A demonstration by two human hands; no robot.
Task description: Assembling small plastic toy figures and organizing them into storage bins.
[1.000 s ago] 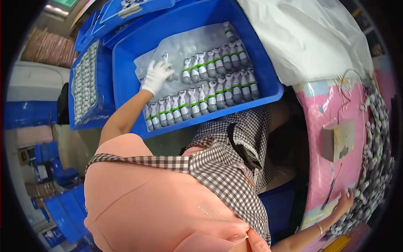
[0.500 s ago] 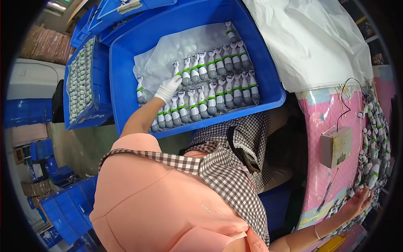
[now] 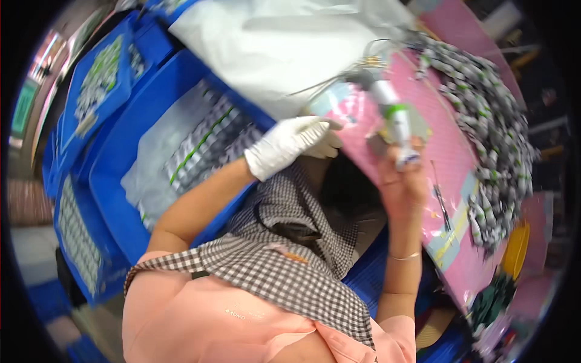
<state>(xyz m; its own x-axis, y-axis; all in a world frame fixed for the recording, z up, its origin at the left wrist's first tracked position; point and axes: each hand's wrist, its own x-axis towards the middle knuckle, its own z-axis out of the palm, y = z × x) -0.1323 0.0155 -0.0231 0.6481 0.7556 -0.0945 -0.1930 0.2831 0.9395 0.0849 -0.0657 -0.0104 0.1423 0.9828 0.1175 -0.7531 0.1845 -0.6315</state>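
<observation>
While the pink-covered table [image 3: 439,106] fills the right side, a big blue bin [image 3: 112,187] stands to the left, close to the person's checked apron [image 3: 284,272]. A white sheet [image 3: 284,54] drapes over the table's far left part, beside the bin. Along the table's right side runs a long heap of grey-and-white pieces [image 3: 484,115] with green bands; similar rows [image 3: 209,142], blurred, lie in the bin on a thin translucent liner [image 3: 151,151].

Between bin and table, the gloved left hand [image 3: 293,145] points its fingers toward the right; motion blur means I cannot tell whether they are spread or pressed together. The bare right hand [image 3: 402,184] pinches the narrow white end of a bottle-shaped piece [image 3: 399,127], which is raised over the table, tilted, with its grey end away from the person. Behind it, partly hidden, sits a small box [image 3: 378,143]. A thin bracelet [image 3: 405,257] circles the right wrist.
</observation>
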